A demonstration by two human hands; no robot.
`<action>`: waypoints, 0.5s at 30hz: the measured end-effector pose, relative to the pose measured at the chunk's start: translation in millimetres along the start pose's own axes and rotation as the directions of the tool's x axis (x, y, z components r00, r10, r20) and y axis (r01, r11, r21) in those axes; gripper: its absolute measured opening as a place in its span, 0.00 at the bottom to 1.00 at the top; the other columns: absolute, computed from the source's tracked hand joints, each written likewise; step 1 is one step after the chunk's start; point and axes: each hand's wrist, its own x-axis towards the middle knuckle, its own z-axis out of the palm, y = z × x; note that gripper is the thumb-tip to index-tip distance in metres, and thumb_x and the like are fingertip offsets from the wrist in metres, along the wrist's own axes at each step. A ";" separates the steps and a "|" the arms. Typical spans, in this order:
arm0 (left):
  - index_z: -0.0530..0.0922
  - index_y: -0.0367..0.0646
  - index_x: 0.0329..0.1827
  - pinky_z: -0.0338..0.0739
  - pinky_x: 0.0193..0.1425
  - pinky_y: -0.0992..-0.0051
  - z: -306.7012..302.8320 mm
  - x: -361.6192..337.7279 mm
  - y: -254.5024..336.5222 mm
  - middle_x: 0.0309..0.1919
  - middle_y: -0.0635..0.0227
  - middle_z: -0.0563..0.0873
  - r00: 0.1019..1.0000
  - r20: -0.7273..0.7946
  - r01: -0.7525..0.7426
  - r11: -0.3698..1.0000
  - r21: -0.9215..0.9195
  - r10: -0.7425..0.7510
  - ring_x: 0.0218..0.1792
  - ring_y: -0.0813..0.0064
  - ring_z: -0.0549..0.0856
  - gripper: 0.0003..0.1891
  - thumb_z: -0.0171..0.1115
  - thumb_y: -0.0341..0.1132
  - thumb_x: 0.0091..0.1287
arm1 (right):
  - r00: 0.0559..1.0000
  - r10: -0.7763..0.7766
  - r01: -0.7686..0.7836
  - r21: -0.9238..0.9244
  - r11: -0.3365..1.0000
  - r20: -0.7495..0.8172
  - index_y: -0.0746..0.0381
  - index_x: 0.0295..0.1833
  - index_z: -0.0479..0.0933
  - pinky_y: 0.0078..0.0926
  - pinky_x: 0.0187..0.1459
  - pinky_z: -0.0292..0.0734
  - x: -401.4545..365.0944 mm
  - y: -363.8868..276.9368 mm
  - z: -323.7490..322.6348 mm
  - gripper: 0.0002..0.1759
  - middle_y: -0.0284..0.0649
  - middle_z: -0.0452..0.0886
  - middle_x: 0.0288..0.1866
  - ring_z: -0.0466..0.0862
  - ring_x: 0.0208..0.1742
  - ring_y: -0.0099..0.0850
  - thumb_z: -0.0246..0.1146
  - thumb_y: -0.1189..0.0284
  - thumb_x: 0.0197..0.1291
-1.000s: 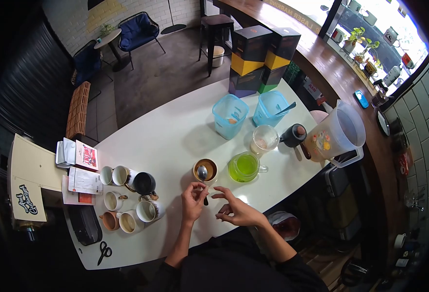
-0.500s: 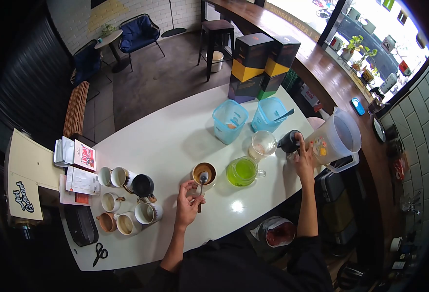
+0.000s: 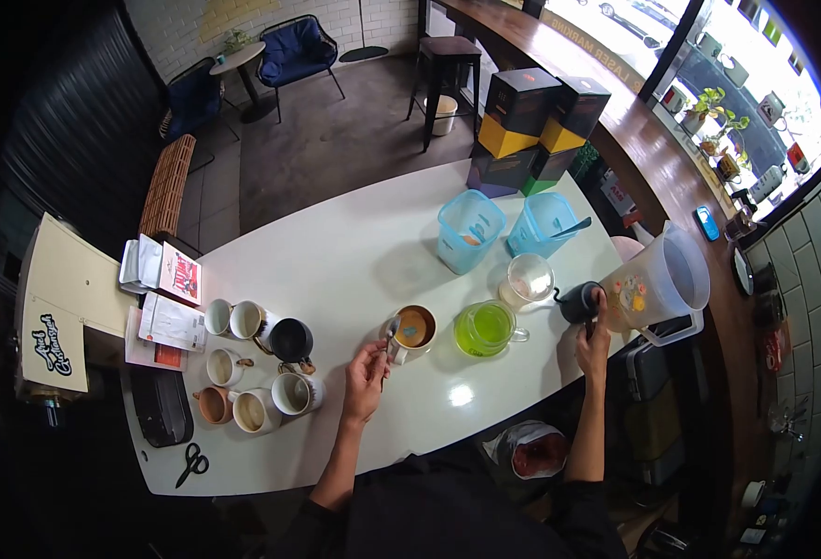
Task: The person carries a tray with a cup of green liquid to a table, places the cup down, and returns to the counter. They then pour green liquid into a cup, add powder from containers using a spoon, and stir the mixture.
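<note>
My left hand holds a spoon by its handle, the bowl resting at the left rim of a cup of brown drink on the white table. Far to the right, my right hand grips the handle of a small black kettle. Between the two hands stands a glass mug of green liquid. Behind it is a clear glass.
A large clear pitcher stands right of the kettle. Two blue tubs and stacked boxes fill the far side. Several mugs, papers, a black pouch and scissors lie at the left.
My right hand went from in front of me to the black kettle at the right and took its handle. The left hand moved the spoon from over the cup to its left rim.
</note>
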 end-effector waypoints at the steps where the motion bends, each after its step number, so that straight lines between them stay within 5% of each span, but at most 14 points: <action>1: 0.75 0.36 0.57 0.70 0.38 0.85 -1.1 0.8 -1.0 0.34 0.71 0.80 1.000 -0.011 0.003 1.000 -0.014 -0.003 0.31 0.87 0.74 0.12 0.56 0.30 0.73 | 0.996 0.079 -0.080 0.029 0.996 0.029 0.51 0.79 0.48 0.28 0.49 0.75 -7.2 -4.5 -4.1 0.46 0.54 0.74 0.64 0.84 0.52 0.38 0.51 0.89 0.55; 2: 0.76 0.36 0.56 0.70 0.37 0.85 -1.7 1.4 -0.4 0.34 0.72 0.80 1.000 -0.022 0.005 1.000 -0.028 -0.006 0.31 0.87 0.73 0.12 0.56 0.31 0.74 | 0.986 0.158 -0.161 0.055 0.985 0.060 0.53 0.79 0.48 0.26 0.54 0.74 -13.5 -11.8 -8.1 0.45 0.54 0.69 0.71 0.81 0.59 0.37 0.48 0.90 0.57; 4: 0.76 0.36 0.55 0.69 0.37 0.85 -1.9 1.5 1.5 0.34 0.72 0.80 0.999 -0.036 -0.004 0.999 -0.040 0.002 0.31 0.87 0.73 0.11 0.56 0.31 0.74 | 0.979 0.199 -0.203 0.096 0.975 0.044 0.53 0.79 0.49 0.25 0.52 0.74 -24.9 -25.5 -13.2 0.45 0.51 0.69 0.72 0.82 0.56 0.35 0.48 0.91 0.57; 6: 0.77 0.37 0.54 0.69 0.37 0.85 -1.2 1.9 2.4 0.34 0.72 0.80 0.999 -0.050 -0.014 0.999 -0.052 0.011 0.31 0.87 0.73 0.11 0.55 0.32 0.74 | 0.988 0.141 -0.134 0.111 0.985 -0.063 0.53 0.79 0.50 0.23 0.48 0.75 -32.2 -37.1 -19.8 0.45 0.50 0.69 0.72 0.83 0.51 0.32 0.48 0.92 0.56; 7: 0.75 0.37 0.52 0.70 0.38 0.85 -1.3 2.7 2.7 0.34 0.72 0.80 0.999 -0.046 -0.016 0.999 -0.039 0.014 0.31 0.87 0.73 0.09 0.54 0.32 0.75 | 0.980 0.193 -0.185 0.125 0.975 -0.055 0.53 0.79 0.52 0.21 0.44 0.75 -32.9 -52.6 -27.4 0.44 0.48 0.71 0.70 0.82 0.42 0.26 0.48 0.92 0.56; 12: 0.72 0.39 0.47 0.69 0.38 0.85 9.9 3.4 -1.8 0.35 0.73 0.79 0.996 -0.072 -0.049 0.997 0.058 0.053 0.31 0.88 0.72 0.06 0.56 0.32 0.75 | 0.989 0.148 -0.149 0.100 0.984 0.011 0.57 0.78 0.54 0.18 0.41 0.75 -26.2 -117.1 -57.5 0.43 0.46 0.74 0.66 0.75 0.32 0.18 0.49 0.92 0.55; 14: 0.70 0.40 0.48 0.69 0.38 0.85 16.6 1.5 0.7 0.37 0.74 0.78 0.991 -0.069 -0.114 0.993 0.044 0.117 0.32 0.90 0.73 0.09 0.60 0.31 0.72 | 0.996 0.069 -0.077 0.174 0.982 0.050 0.59 0.77 0.55 0.36 0.61 0.76 -18.1 -151.0 -60.2 0.43 0.58 0.72 0.67 0.77 0.65 0.44 0.50 0.92 0.53; 15: 0.70 0.40 0.48 0.69 0.38 0.85 17.8 1.1 -0.2 0.37 0.74 0.78 0.991 -0.068 -0.114 0.993 0.043 0.117 0.32 0.90 0.73 0.09 0.60 0.31 0.72 | 0.999 0.017 -0.024 0.159 0.987 0.047 0.60 0.77 0.56 0.36 0.60 0.76 -14.9 -164.5 -58.2 0.42 0.58 0.73 0.66 0.77 0.64 0.45 0.51 0.92 0.53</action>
